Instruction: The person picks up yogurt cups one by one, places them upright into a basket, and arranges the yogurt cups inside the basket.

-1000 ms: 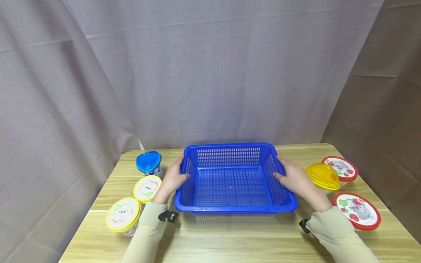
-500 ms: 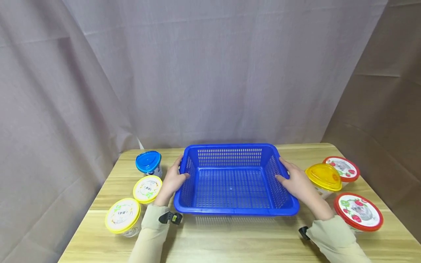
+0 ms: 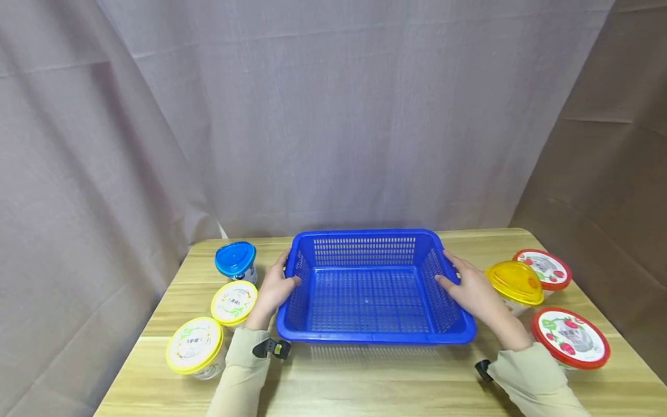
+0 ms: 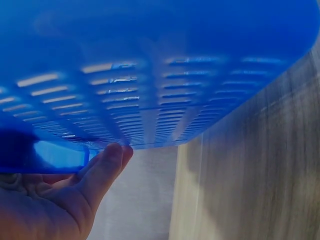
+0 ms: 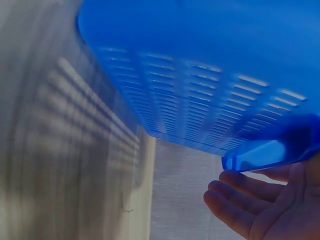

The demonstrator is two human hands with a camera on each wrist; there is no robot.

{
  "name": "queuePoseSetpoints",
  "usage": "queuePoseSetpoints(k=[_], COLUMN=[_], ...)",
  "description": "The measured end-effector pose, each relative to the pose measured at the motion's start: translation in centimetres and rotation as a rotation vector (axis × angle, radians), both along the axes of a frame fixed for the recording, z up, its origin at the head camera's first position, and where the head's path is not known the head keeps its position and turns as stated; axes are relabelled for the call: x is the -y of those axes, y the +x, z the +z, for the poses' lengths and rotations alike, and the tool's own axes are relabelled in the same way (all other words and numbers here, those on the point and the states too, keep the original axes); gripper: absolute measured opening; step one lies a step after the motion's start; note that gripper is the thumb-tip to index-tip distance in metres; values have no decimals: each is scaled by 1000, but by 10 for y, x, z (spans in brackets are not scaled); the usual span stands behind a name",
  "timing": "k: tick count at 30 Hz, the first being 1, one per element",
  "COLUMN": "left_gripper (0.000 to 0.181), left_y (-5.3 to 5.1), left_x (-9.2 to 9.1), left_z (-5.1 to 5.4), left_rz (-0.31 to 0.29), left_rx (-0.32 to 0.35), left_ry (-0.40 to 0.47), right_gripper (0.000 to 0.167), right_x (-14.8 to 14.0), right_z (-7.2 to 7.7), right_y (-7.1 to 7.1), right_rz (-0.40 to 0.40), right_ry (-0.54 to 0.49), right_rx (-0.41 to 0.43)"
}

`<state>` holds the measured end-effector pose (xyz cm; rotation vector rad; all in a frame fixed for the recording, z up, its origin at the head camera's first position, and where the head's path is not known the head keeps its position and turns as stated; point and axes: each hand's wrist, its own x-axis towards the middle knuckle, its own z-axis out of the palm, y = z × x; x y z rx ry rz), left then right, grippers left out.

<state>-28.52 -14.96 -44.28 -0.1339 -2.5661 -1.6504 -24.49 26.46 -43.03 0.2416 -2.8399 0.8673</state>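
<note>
A blue plastic basket (image 3: 375, 336) with slotted walls sits in the middle of the wooden table, its inside bare. My left hand (image 3: 274, 292) holds its left rim, the thumb over the edge and the fingers on the outside. On the opposite side my right hand (image 3: 473, 292) grips the right rim, thumb inward. In the left wrist view, part of the left hand (image 4: 55, 200) shows beside the slotted wall. From the right wrist, the fingers of the right hand (image 5: 265, 205) appear beneath the rim.
Left of the basket stand a blue-lidded tub (image 3: 235, 259) and two yellow-lidded tubs (image 3: 195, 346). To the right are a yellow domed-lid tub (image 3: 515, 282) and two red-rimmed tubs (image 3: 570, 337). A grey curtain (image 3: 333, 116) hangs behind the table (image 3: 365, 388).
The head view has shifted slightly. Both hands keep hold of the basket, which stays in nearly the same place.
</note>
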Motion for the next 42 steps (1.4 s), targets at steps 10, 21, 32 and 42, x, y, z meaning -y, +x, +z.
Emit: queuePoseSetpoints(k=[10, 21, 32, 42], left_gripper=[86, 86, 84, 84], left_y=[0, -3, -2, 0], left_x=[0, 0, 1, -1], left_z=[0, -3, -3, -1], left_rz=[10, 8, 7, 9], left_rx=[7, 14, 9, -2], left_ry=[-5, -11, -15, -26], right_gripper=[70, 71, 95, 107], right_x=[-3, -33, -74, -94], right_z=[21, 41, 39, 29], right_y=[3, 17, 25, 31], right_rz=[18, -62, -139, -90], right_ry=[-24, 11, 69, 77], right_rx=[-20, -178, -89, -15])
